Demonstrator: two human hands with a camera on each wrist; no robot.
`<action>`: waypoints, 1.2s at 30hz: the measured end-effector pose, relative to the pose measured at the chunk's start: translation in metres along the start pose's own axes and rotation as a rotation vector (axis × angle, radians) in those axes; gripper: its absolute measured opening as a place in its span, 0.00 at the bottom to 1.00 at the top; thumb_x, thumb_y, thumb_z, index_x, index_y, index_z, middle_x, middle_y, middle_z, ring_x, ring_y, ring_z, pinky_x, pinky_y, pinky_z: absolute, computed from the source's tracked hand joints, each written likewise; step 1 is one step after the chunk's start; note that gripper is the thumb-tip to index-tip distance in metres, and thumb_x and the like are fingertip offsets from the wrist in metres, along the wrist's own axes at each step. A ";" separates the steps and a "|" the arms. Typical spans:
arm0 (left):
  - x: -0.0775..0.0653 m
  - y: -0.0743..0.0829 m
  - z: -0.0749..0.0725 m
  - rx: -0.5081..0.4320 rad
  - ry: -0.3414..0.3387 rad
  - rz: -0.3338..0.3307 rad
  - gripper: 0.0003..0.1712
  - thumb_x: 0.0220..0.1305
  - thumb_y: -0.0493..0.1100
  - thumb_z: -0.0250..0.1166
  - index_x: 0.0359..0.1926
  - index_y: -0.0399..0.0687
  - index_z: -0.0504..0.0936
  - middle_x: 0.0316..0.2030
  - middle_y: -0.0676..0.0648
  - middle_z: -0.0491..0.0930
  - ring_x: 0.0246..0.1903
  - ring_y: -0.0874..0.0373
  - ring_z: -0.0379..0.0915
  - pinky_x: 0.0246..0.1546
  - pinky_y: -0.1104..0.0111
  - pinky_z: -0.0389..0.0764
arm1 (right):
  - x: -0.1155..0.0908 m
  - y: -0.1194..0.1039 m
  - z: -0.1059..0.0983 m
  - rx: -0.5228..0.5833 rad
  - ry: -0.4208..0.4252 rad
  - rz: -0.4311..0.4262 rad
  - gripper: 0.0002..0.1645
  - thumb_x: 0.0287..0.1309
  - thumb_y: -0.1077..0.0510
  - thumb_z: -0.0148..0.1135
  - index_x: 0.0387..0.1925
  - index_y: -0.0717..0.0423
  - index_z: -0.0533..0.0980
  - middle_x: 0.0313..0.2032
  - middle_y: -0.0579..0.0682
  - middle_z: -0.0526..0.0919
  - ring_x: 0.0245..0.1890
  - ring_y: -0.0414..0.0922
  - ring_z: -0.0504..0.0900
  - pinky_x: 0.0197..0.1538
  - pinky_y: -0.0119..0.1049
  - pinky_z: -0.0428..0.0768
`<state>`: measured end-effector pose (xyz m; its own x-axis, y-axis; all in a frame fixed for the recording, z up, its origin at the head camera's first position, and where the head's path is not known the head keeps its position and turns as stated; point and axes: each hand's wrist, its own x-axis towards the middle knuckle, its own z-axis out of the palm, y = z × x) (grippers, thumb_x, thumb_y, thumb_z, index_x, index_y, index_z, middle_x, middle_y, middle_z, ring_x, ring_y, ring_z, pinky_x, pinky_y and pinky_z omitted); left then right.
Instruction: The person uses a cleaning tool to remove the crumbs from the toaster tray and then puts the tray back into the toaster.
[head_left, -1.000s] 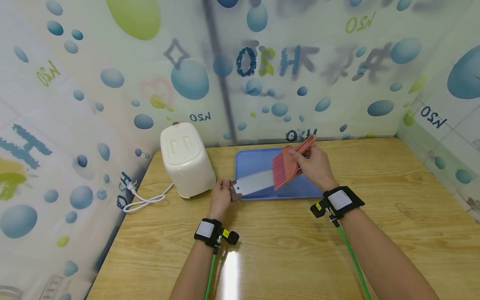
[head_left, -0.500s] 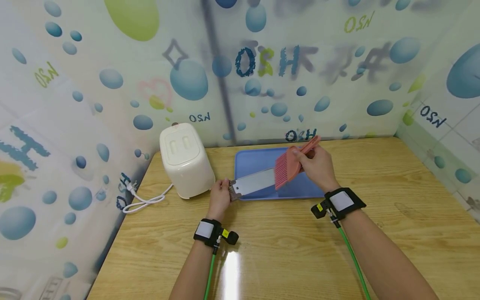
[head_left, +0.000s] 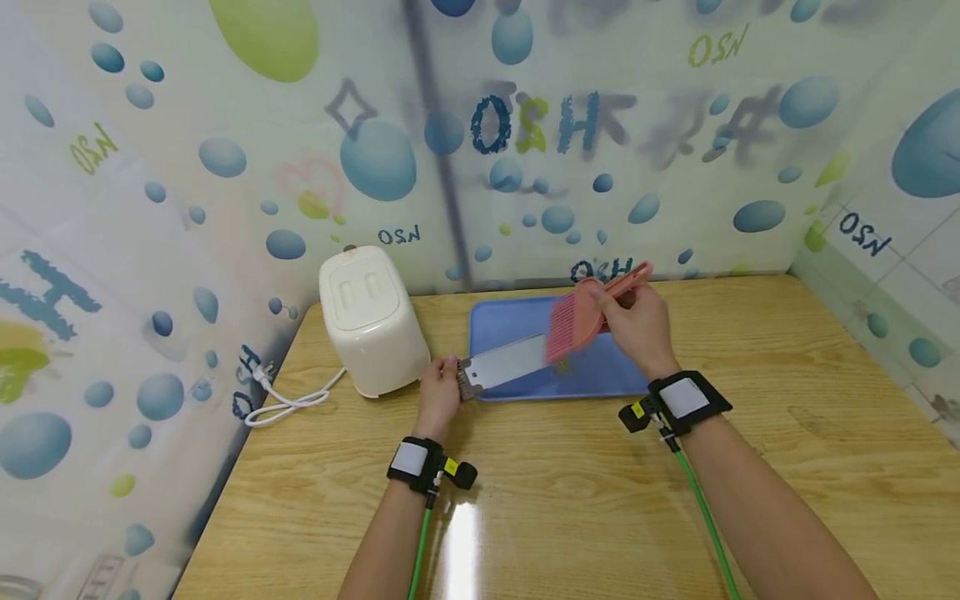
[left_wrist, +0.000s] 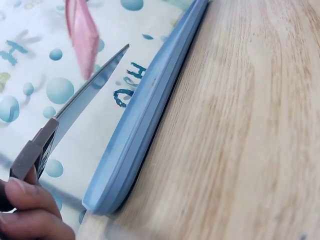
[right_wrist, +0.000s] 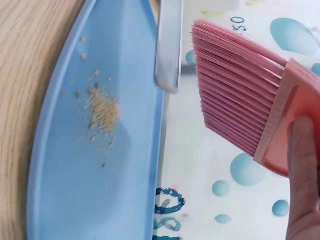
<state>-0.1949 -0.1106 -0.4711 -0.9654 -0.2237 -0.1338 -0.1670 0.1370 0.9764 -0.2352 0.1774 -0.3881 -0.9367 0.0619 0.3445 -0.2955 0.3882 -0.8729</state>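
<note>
While left hand (head_left: 439, 397) grips metal tray (head_left: 512, 363) and right hand (head_left: 641, 332), well apart, grips brush (head_left: 588, 315), crumbs (right_wrist: 103, 112) dot blue tray (head_left: 510, 315) below; wooden table (head_left: 570, 475) under hands, bubble-patterned wall (head_left: 660, 167) beyond.

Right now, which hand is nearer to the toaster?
Left. The left hand is just right of the toaster; the right hand, holding the brush, is farther right, near the right end of the tray.

a cream toaster (head_left: 378, 325) stands on the wooden table (head_left: 570, 508), its white cord (head_left: 292, 403) looped beside it, near spotted walls (head_left: 285, 133).
</note>
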 end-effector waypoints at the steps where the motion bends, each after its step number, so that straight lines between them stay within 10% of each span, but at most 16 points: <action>1: -0.001 0.001 0.000 -0.002 0.001 0.002 0.22 0.83 0.50 0.45 0.57 0.35 0.75 0.32 0.44 0.73 0.21 0.58 0.66 0.19 0.70 0.69 | 0.001 -0.002 0.002 0.014 -0.009 -0.009 0.28 0.71 0.45 0.62 0.54 0.67 0.76 0.41 0.66 0.85 0.26 0.28 0.82 0.31 0.27 0.83; 18: -0.003 0.004 0.016 0.031 0.010 0.063 0.20 0.82 0.46 0.48 0.52 0.31 0.75 0.32 0.44 0.72 0.23 0.57 0.67 0.19 0.70 0.70 | -0.012 -0.028 0.045 0.108 -0.302 -0.030 0.21 0.71 0.49 0.62 0.52 0.63 0.78 0.40 0.60 0.87 0.31 0.44 0.88 0.37 0.49 0.86; 36: -0.007 0.010 0.020 0.031 -0.055 0.047 0.21 0.83 0.49 0.46 0.51 0.36 0.78 0.30 0.47 0.71 0.22 0.58 0.66 0.20 0.69 0.70 | -0.018 -0.028 0.058 0.104 -0.368 -0.004 0.20 0.73 0.50 0.61 0.54 0.62 0.76 0.41 0.58 0.86 0.34 0.47 0.88 0.37 0.47 0.86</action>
<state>-0.1937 -0.0882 -0.4641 -0.9818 -0.1631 -0.0975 -0.1262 0.1763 0.9762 -0.2205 0.1119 -0.3897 -0.9348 -0.2812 0.2171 -0.2987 0.2912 -0.9088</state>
